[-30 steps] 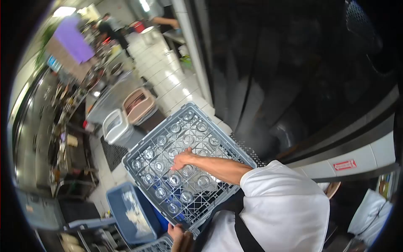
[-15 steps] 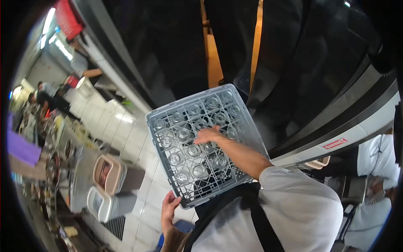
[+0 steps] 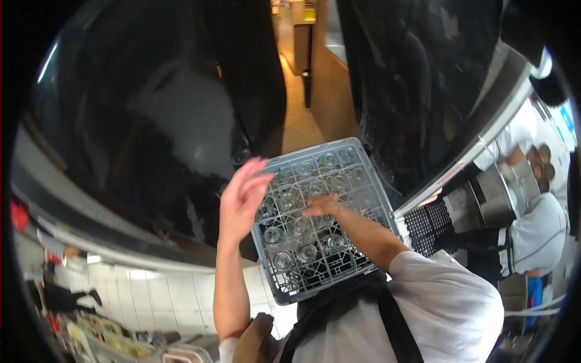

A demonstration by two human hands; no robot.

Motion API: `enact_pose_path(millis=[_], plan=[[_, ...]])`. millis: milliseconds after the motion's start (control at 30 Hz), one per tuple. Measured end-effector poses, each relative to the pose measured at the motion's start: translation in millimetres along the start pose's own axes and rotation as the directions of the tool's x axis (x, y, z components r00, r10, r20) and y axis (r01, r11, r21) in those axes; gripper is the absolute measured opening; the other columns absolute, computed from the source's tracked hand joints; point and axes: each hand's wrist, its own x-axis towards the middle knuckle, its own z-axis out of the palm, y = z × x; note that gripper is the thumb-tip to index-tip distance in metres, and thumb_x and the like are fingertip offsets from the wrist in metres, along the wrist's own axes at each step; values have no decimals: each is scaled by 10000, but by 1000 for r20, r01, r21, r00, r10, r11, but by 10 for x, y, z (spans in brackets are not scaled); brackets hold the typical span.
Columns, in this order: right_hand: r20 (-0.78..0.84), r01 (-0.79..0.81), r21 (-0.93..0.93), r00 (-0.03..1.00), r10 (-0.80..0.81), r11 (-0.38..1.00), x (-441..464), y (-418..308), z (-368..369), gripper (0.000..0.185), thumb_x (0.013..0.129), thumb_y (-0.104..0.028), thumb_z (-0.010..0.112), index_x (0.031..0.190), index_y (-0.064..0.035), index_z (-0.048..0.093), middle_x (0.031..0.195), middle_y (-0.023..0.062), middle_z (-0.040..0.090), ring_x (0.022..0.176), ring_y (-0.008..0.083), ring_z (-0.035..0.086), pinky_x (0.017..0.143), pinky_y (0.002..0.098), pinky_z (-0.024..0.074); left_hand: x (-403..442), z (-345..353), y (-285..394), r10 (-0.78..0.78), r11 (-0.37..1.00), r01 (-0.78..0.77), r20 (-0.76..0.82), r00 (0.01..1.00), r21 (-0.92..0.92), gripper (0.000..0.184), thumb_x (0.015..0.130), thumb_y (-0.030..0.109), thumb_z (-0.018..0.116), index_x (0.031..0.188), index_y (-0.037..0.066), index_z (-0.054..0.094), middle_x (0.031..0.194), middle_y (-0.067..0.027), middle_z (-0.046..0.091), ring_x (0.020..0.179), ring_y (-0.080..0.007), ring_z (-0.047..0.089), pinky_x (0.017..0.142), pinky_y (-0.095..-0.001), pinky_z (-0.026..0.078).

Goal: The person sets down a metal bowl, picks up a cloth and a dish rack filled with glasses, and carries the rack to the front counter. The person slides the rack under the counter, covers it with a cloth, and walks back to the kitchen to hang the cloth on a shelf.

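A grey plastic glass rack (image 3: 275, 281) is in front of my body, its grid holding several clear drinking glasses (image 3: 301, 226). My right hand (image 3: 324, 206) lies over the middle of the rack, fingers stretched out among the glasses; what its fingertips touch is partly hidden. Raised beside the rack's far left corner is my left hand (image 3: 242, 202), fingers apart and nothing in them. It is close to the dark, glossy hanging flaps (image 3: 181, 121). Some grid cells along the rack's near side hold no glass.
Between the dark flaps a gap shows a lit passage (image 3: 299, 115) with an orange-brown floor. White floor tiles (image 3: 163, 296) lie to the left. At the right, a person in a white shirt (image 3: 538, 233) is near metal equipment (image 3: 496, 193). Another person (image 3: 63, 293) is at far left.
My left hand has let go of the rack's near left corner and risen to its far left side. The view has turned, and the gap between the flaps shows wider. My right hand stays over the glasses.
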Motion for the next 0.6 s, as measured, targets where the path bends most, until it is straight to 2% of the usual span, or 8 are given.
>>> enact_pose_path(millis=[67, 133, 167, 300, 367, 433, 500, 600], plan=[[5, 4, 33, 1000, -4, 999, 44, 22, -111, 756, 772, -684, 516, 1417, -301, 418, 1523, 35, 317, 1428, 401, 136, 1114, 571, 18, 800, 269, 198, 52, 997, -35, 298, 953, -61, 564, 908, 37, 581, 1420, 10, 345, 1394, -157, 456, 1156, -235, 575, 948, -319, 459], [-40, -9, 50, 999, 11, 999, 155, 57, -31, 713, 787, -657, 507, 1392, -282, 454, 1510, 55, 337, 1414, 407, 176, 1091, 617, 58, 1417, 486, 196, 14, 990, 60, 526, 850, -124, 710, 897, 93, 608, 1486, 61, 213, 1531, -141, 243, 1203, -259, 539, 931, -358, 474], [-84, 2, 68, 996, 3, 998, 276, 126, 19, 673, 802, -629, 497, 1367, -264, 491, 1498, 75, 356, 1401, 412, 216, 1068, 663, 98, 1921, 634, -16, -70, 994, 99, 482, 873, -35, 788, 885, 70, 608, 1511, 112, 132, 1566, -133, 131, 1232, -261, 512, 936, -359, 469], [-42, 34, 48, 999, -32, 998, 565, 322, 291, 671, 810, -625, 500, 1341, -215, 528, 1432, 61, 454, 1354, 380, 331, 1059, 636, 165, 2521, 342, -695, -203, 973, 213, 119, 972, -84, 987, 853, 99, 634, 1508, 241, -91, 1569, -144, 87, 1350, -261, 358, 953, -406, 462], [-75, 68, 16, 995, -66, 998, 826, 368, 323, 679, 806, -631, 504, 1336, -208, 535, 1418, 57, 473, 1342, 376, 356, 1055, 628, 185, 2425, 224, -832, -136, 987, 113, -219, 966, -112, 1034, 821, 142, 668, 1505, 265, -98, 1563, -144, 110, 1401, -276, 249, 936, -424, 465], [-31, 52, 49, 998, -50, 997, 837, 423, 549, 727, 772, -702, 487, 1377, -300, 475, 1471, 43, 406, 1375, 431, 254, 1077, 613, 121, 2095, -110, -970, -134, 988, 105, -286, 949, -116, 1008, 827, 147, 661, 1512, 255, -70, 1552, -155, 139, 1389, -296, 277, 934, -409, 463], [-8, 71, 25, 997, -71, 997, 929, 449, 536, 744, 763, -709, 491, 1381, -295, 472, 1460, 45, 419, 1374, 424, 264, 1084, 611, 120, 1783, -366, -883, -16, 995, 56, -410, 912, 87, 1002, 846, 161, 655, 1508, 259, -91, 1485, -261, 239, 1372, -313, 298, 941, -430, 467], [-4, 183, -2, 983, -183, 983, 1066, 524, 602, 776, 744, -729, 499, 1374, -276, 484, 1444, 48, 442, 1363, 401, 305, 1087, 613, 124, 1102, -499, -485, 152, 987, -89, -580, 801, 135, 939, 877, 192, 627, 1515, 186, -62, 1560, -172, 57, 1349, -324, 340, 964, -448, 452]])
